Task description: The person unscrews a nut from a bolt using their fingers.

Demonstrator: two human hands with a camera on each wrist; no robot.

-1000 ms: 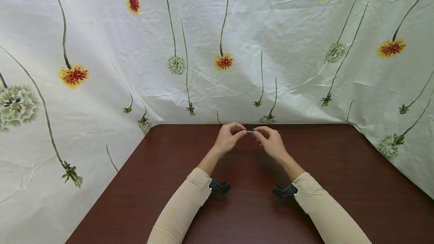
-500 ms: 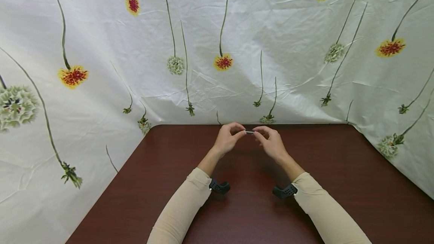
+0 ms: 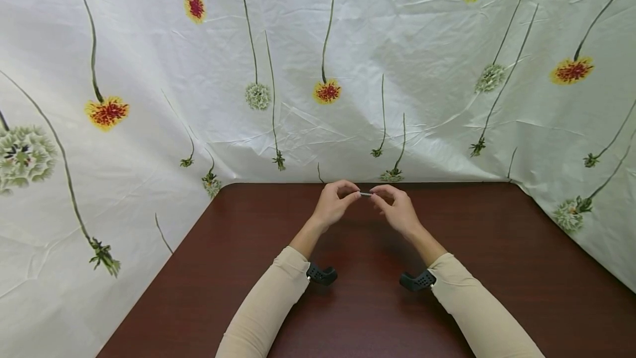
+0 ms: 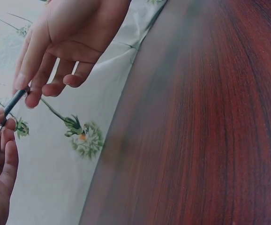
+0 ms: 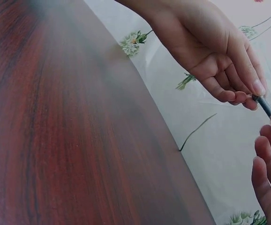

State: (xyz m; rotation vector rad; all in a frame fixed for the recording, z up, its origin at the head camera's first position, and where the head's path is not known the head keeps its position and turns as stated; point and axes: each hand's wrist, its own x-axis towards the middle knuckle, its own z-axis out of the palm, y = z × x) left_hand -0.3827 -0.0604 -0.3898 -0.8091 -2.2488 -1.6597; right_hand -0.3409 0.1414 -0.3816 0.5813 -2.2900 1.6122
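Observation:
A small grey threaded bolt (image 3: 365, 194) is held lengthwise between the two hands above the far part of the table. My left hand (image 3: 332, 206) pinches one end between thumb and fingertips. At the other end, my right hand (image 3: 399, 213) pinches it the same way. The wrist views show the ridged shank of the bolt (image 4: 14, 101) bare between the fingers; both its ends are partly covered by fingertips. A dark, wider piece (image 5: 255, 98) sits on the bolt at the left hand's fingertips in the right wrist view.
A dark reddish-brown wooden table (image 3: 367, 314) lies under both arms. White cloth (image 3: 298, 32) printed with flowers hangs behind and along its sides. Black straps circle both wrists, the left strap (image 3: 323, 274) and the right strap (image 3: 416, 280), below beige sleeves.

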